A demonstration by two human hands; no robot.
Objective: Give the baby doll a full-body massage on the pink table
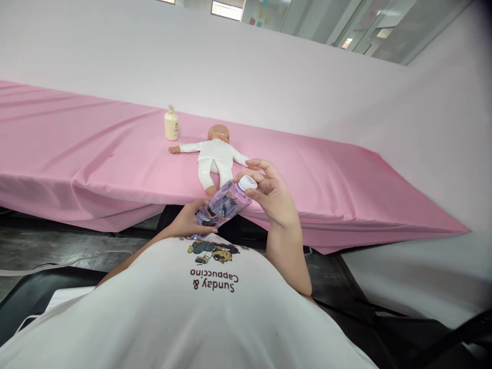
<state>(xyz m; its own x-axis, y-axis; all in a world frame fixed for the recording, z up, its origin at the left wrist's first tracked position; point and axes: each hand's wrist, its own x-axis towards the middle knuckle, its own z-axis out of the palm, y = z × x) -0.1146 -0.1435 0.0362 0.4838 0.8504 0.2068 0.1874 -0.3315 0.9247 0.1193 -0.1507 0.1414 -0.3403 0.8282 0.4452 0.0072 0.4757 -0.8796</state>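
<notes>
Tilted in front of my chest is a clear bottle (229,201) with a white cap (247,183). My left hand (191,219) is wrapped around its lower end. The thumb and index finger of my right hand (269,187) pinch the cap at the upper right end, while its other fingers stretch out beyond it. Just past the bottle, a baby doll (216,152) in a white suit lies on the pink-covered table with its arms spread. The bottle hides part of its legs.
A cream pump bottle (171,124) stands upright left of the doll. The pink cloth (326,189) drapes over the table's near edge, and a white partition (161,56) rises behind. On the lower left is a black chair (23,297) with a white cable.
</notes>
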